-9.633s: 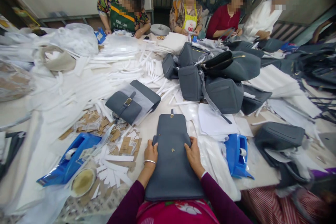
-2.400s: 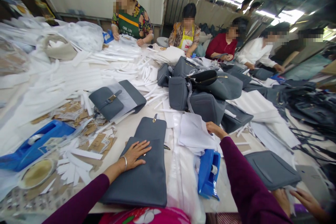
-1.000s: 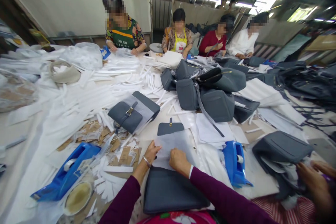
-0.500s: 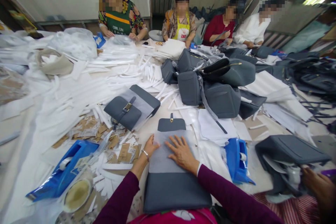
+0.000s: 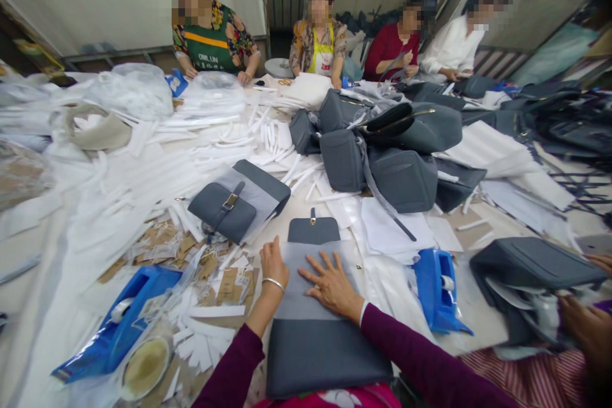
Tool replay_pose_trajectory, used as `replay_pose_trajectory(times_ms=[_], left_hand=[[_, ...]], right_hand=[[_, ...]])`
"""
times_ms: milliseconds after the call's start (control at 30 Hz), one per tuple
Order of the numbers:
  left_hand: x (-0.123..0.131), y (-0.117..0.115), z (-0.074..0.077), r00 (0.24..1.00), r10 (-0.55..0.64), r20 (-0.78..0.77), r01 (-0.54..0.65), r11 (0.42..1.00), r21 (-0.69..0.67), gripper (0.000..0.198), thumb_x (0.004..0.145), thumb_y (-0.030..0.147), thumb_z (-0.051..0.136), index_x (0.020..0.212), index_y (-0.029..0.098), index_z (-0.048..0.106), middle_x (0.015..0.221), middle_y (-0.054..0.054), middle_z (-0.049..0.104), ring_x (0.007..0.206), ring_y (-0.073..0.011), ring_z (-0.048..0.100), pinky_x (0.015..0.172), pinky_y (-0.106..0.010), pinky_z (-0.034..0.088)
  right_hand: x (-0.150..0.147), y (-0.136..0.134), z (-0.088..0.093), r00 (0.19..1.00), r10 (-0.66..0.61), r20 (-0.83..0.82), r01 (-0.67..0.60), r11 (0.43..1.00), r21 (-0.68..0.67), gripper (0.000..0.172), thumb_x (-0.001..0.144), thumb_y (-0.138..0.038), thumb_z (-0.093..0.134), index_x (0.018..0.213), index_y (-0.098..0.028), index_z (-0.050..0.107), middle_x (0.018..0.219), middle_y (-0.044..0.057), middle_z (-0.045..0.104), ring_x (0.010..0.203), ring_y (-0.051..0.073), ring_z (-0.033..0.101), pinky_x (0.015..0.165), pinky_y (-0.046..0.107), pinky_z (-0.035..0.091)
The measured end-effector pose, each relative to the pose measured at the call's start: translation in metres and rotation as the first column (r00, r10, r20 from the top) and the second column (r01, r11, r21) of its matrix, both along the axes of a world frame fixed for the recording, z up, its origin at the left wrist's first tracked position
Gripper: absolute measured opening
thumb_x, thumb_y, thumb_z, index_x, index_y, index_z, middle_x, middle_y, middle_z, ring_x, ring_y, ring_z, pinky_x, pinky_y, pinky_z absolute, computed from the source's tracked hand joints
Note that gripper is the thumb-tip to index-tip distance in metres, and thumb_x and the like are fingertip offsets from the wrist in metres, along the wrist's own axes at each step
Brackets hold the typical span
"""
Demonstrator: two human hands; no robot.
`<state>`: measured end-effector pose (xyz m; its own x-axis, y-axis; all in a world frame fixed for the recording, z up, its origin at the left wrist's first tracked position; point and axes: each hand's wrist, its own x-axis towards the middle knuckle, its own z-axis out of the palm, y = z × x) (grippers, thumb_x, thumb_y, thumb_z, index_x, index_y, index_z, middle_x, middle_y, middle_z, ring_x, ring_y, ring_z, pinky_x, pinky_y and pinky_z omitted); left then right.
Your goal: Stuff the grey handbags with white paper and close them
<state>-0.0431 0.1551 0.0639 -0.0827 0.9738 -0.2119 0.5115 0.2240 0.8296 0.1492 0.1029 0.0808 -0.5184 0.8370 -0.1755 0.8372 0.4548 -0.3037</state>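
Observation:
A dark grey bag (image 5: 325,354) lies in front of me, its flap with a gold buckle (image 5: 313,229) pointing away. A pale sheet of tissue paper (image 5: 306,306) covers its middle. My right hand (image 5: 332,287) rests flat on the sheet, fingers spread. At the sheet's left edge is my left hand (image 5: 274,268), with a bracelet on the wrist. Its fingers are drawn together and curled; whatever is between them is hidden.
A buckled grey bag (image 5: 224,210) lies ahead left, with a pile of bags (image 5: 401,178) beyond. Blue tape dispensers (image 5: 437,293) flank me. Cardboard tags (image 5: 234,284) and a round container (image 5: 146,366) are at left. A neighbour's hand (image 5: 581,319) touches another bag (image 5: 535,274).
My left hand has closed up and shifted to the paper's left edge, its thumb no longer stretched over the sheet. My right hand stays flat. The view has shifted slightly.

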Motion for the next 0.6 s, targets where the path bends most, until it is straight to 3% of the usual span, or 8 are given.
replay_pose_trajectory(times_ms=[67, 133, 167, 267, 367, 467, 600], left_hand=[[0.016, -0.004, 0.005, 0.967, -0.227, -0.111, 0.243, 0.957, 0.156, 0.068, 0.062, -0.004, 0.042, 0.127, 0.017, 0.048, 0.114, -0.010, 0.051, 0.112, -0.0240, 0.044, 0.104, -0.041, 0.033], [0.029, -0.008, 0.002, 0.891, -0.427, -0.154, 0.450, 0.873, 0.189, 0.059, 0.067, -0.001, 0.041, 0.122, 0.017, 0.052, 0.112, -0.010, 0.053, 0.109, -0.0229, 0.045, 0.101, -0.037, 0.036], [0.033, -0.010, -0.003, 0.866, -0.471, -0.166, 0.496, 0.852, 0.170, 0.054, 0.069, 0.000, 0.041, 0.119, 0.016, 0.054, 0.111, -0.010, 0.054, 0.107, -0.0226, 0.045, 0.100, -0.036, 0.037], [0.035, -0.016, -0.023, 0.863, -0.421, -0.277, 0.457, 0.886, 0.075, 0.042, 0.076, 0.002, 0.038, 0.112, 0.015, 0.056, 0.109, -0.011, 0.054, 0.105, -0.0221, 0.045, 0.099, -0.035, 0.037], [0.031, -0.019, -0.038, 0.840, -0.369, -0.398, 0.422, 0.905, 0.052, 0.034, 0.085, 0.005, 0.035, 0.108, 0.017, 0.056, 0.107, -0.009, 0.053, 0.104, -0.0215, 0.044, 0.098, -0.036, 0.036], [0.031, -0.021, -0.040, 0.804, -0.372, -0.465, 0.454, 0.888, 0.075, 0.022, 0.091, 0.021, 0.042, 0.108, 0.018, 0.054, 0.107, -0.008, 0.052, 0.103, -0.0222, 0.044, 0.095, -0.037, 0.037], [0.032, -0.021, -0.035, 0.771, -0.368, -0.520, 0.459, 0.887, 0.054, 0.027, 0.088, 0.035, 0.052, 0.109, 0.017, 0.052, 0.108, -0.008, 0.051, 0.102, -0.0240, 0.044, 0.091, -0.037, 0.039]], right_hand=[[-0.001, -0.001, 0.000, 1.000, 0.003, 0.007, -0.003, 1.000, 0.011, 0.056, 0.088, -0.062, 0.038, 0.140, -0.043, 0.034, 0.152, 0.001, 0.031, 0.137, 0.039, 0.020, 0.105, 0.069, 0.009], [-0.002, -0.001, 0.001, 1.000, 0.004, 0.007, -0.004, 1.000, 0.027, 0.054, 0.087, -0.061, 0.041, 0.138, -0.041, 0.039, 0.150, 0.002, 0.033, 0.137, 0.038, 0.021, 0.105, 0.068, 0.009], [-0.002, -0.001, 0.001, 1.000, 0.009, 0.003, -0.009, 0.999, 0.034, 0.054, 0.087, -0.060, 0.043, 0.137, -0.040, 0.040, 0.150, 0.002, 0.034, 0.137, 0.038, 0.022, 0.105, 0.068, 0.009], [-0.001, 0.000, -0.002, 1.000, 0.016, -0.027, -0.015, 0.999, 0.048, 0.052, 0.087, -0.055, 0.048, 0.136, -0.037, 0.042, 0.150, 0.003, 0.034, 0.136, 0.037, 0.025, 0.106, 0.067, 0.011], [0.003, 0.001, -0.011, 0.993, -0.082, -0.084, 0.088, 0.993, 0.078, 0.041, 0.092, -0.036, 0.046, 0.132, -0.027, 0.046, 0.144, 0.008, 0.041, 0.130, 0.031, 0.035, 0.108, 0.058, 0.022], [0.008, 0.005, -0.020, 0.969, -0.221, -0.110, 0.234, 0.964, 0.130, 0.037, 0.092, -0.018, 0.039, 0.128, -0.016, 0.047, 0.135, 0.015, 0.047, 0.122, 0.027, 0.043, 0.102, 0.047, 0.036], [0.015, 0.015, -0.020, 0.974, -0.225, -0.037, 0.228, 0.958, 0.174, 0.038, 0.087, -0.027, 0.054, 0.122, -0.012, 0.050, 0.123, 0.018, 0.052, 0.113, 0.031, 0.047, 0.096, 0.045, 0.041]])
